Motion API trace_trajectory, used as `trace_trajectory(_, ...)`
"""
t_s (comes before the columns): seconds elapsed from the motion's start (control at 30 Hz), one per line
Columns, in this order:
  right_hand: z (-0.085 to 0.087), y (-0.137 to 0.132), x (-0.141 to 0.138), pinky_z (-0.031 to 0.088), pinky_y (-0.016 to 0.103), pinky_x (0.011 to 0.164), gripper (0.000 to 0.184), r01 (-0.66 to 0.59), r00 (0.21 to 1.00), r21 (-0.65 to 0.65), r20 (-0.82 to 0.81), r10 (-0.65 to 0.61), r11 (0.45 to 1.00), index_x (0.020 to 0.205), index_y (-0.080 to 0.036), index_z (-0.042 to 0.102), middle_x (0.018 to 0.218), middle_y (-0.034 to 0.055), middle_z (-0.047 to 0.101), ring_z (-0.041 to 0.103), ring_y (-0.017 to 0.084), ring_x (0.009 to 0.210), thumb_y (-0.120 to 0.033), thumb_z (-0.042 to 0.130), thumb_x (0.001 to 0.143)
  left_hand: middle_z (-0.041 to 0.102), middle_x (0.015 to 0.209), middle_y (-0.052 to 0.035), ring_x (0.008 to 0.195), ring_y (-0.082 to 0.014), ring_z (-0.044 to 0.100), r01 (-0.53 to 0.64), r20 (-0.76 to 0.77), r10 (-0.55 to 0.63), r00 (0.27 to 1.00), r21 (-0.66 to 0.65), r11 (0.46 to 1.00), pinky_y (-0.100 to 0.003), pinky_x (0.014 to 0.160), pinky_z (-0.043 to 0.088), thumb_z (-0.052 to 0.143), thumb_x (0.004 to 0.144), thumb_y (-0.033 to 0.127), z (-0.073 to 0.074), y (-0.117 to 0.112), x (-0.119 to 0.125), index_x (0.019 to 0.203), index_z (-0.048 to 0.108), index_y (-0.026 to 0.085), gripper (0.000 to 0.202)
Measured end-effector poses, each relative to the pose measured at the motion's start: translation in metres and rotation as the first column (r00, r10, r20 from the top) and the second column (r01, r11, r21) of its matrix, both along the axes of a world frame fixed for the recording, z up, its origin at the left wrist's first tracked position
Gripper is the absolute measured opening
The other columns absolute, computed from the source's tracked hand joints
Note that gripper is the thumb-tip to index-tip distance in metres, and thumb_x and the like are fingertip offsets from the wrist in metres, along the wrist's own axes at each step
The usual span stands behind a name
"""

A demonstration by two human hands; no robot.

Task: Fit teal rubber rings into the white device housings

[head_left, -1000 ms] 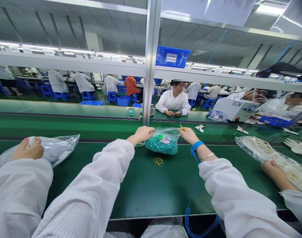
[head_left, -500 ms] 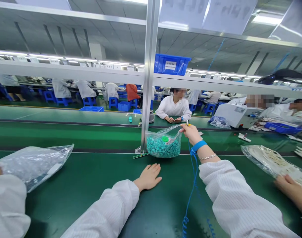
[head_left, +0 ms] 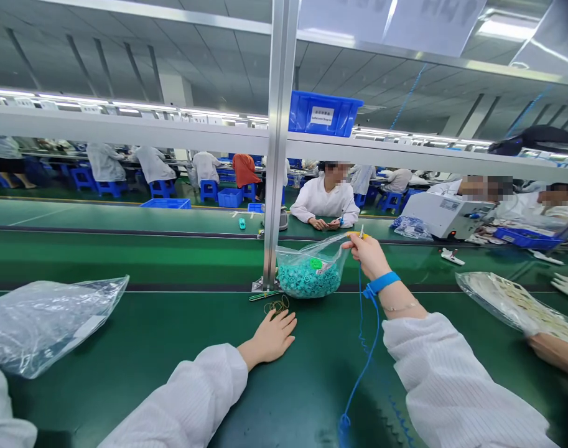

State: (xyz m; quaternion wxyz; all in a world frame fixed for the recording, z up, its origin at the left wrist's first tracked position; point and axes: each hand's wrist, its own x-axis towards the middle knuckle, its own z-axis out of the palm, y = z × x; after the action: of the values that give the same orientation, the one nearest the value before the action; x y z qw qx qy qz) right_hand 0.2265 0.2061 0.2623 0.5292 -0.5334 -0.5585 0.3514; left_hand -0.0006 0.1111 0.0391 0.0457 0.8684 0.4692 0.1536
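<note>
My left hand [head_left: 272, 336] lies flat on the green table, fingers spread and holding nothing. Just beyond its fingertips are several thin rubber bands [head_left: 278, 303]. My right hand [head_left: 368, 254] is raised, its fingers pinching the upper edge of a clear plastic bag [head_left: 309, 277] of small turquoise parts. A small yellow and silver piece shows at those fingertips; I cannot make out its kind. The bag rests beside the metal post and bears a round green sticker. On my right wrist is a blue wrist strap [head_left: 381, 283] with a cord [head_left: 362, 373] hanging down.
A metal post [head_left: 277, 155] rises from the table's far edge, with thin green sticks [head_left: 264, 297] at its foot. At left lies a clear bag [head_left: 45, 317]. To the right, another person's hand [head_left: 557, 351] touches a bag of pale parts [head_left: 517, 298]. A co-worker [head_left: 327, 199] sits opposite.
My left hand has shifted slightly left and nearer, and the rubber bands now show beyond its fingers. My right hand has moved a little right, still gripping the bag edge.
</note>
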Motion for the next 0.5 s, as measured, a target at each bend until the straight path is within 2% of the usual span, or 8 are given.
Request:
trace_trajectory(0.07, -0.002, -0.016, 0.004, 0.015, 0.021, 0.038, 0.031, -0.006, 1.000, 0.040, 0.016, 0.005, 0.999, 0.080, -0.015, 0.052, 0.048, -0.0057, 0.044, 0.018, 0.005, 0.037, -0.046, 0.049, 0.084, 0.041, 0.143, -0.0077, 0.133, -0.0247, 0.034, -0.022, 0.031, 0.023, 0.999, -0.035, 0.999, -0.045, 0.110, 0.022, 0.030, 0.092, 0.043, -0.002, 0.005, -0.007, 0.135, 0.043, 0.022, 0.050)
trace_trajectory(0.17, -0.004, -0.045, 0.006, 0.011, 0.023, 0.040, 0.040, -0.038, 0.997, 0.082, 0.074, 0.031, 0.996, 0.068, -0.017, 0.053, 0.040, -0.0080, 0.027, 0.014, 0.006, 0.038, -0.055, 0.047, 0.081, 0.040, 0.142, -0.0143, 0.134, -0.0282, 0.032, -0.101, 0.115, 0.109, 0.987, -0.067, 0.993, -0.050, 0.111, 0.016, 0.031, 0.091, 0.040, -0.001, 0.017, -0.017, 0.134, 0.044, 0.016, 0.051)
trace_trajectory(0.23, -0.007, -0.066, -0.001, 0.012, 0.023, 0.041, 0.045, -0.089, 0.988, 0.087, 0.136, 0.076, 0.992, 0.063, -0.018, 0.055, 0.040, -0.0082, 0.021, 0.015, 0.007, 0.039, -0.058, 0.046, 0.079, 0.044, 0.140, -0.0142, 0.134, -0.0285, 0.031, -0.116, 0.195, 0.131, 0.972, -0.087, 0.989, -0.051, 0.112, 0.010, 0.036, 0.089, 0.039, 0.003, 0.019, -0.019, 0.131, 0.047, 0.016, 0.049)
trace_trajectory(0.33, -0.014, -0.095, -0.020, 0.016, 0.023, 0.042, 0.047, -0.199, 0.952, 0.054, 0.246, 0.180, 0.978, 0.066, -0.016, 0.061, 0.043, -0.0070, 0.022, 0.019, 0.008, 0.041, -0.059, 0.048, 0.078, 0.051, 0.133, -0.0126, 0.133, -0.0289, 0.033, -0.123, 0.349, 0.162, 0.923, -0.129, 0.984, -0.050, 0.113, 0.007, 0.042, 0.086, 0.039, 0.009, 0.006, -0.019, 0.123, 0.055, 0.018, 0.044)
trace_trajectory(0.37, -0.016, -0.102, -0.028, 0.018, 0.023, 0.042, 0.047, -0.238, 0.935, 0.038, 0.280, 0.218, 0.971, 0.069, -0.016, 0.063, 0.044, -0.0065, 0.023, 0.020, 0.008, 0.042, -0.059, 0.048, 0.079, 0.054, 0.130, -0.0125, 0.130, -0.0293, 0.037, -0.131, 0.405, 0.185, 0.895, -0.157, 0.979, -0.050, 0.112, 0.012, 0.042, 0.087, 0.039, 0.010, -0.001, -0.021, 0.119, 0.057, 0.017, 0.042)
trace_trajectory(0.43, -0.023, -0.113, -0.044, 0.023, 0.024, 0.044, 0.047, -0.309, 0.896, 0.008, 0.338, 0.289, 0.951, 0.072, -0.016, 0.067, 0.045, -0.0051, 0.027, 0.024, 0.010, 0.044, -0.058, 0.047, 0.080, 0.060, 0.121, -0.0131, 0.120, -0.0296, 0.048, -0.144, 0.512, 0.252, 0.821, -0.242, 0.960, -0.048, 0.106, 0.029, 0.034, 0.089, 0.042, 0.012, -0.017, -0.027, 0.115, 0.059, 0.016, 0.044)
trace_trajectory(0.5, -0.035, -0.120, -0.058, 0.028, 0.025, 0.048, 0.048, -0.364, 0.859, -0.018, 0.381, 0.343, 0.931, 0.071, -0.017, 0.068, 0.047, -0.0031, 0.033, 0.030, 0.011, 0.046, -0.056, 0.044, 0.082, 0.063, 0.116, -0.0140, 0.108, -0.0271, 0.058, -0.134, 0.603, 0.326, 0.729, -0.341, 0.931, -0.044, 0.092, 0.044, 0.016, 0.093, 0.044, 0.013, -0.032, -0.038, 0.118, 0.056, 0.014, 0.056)
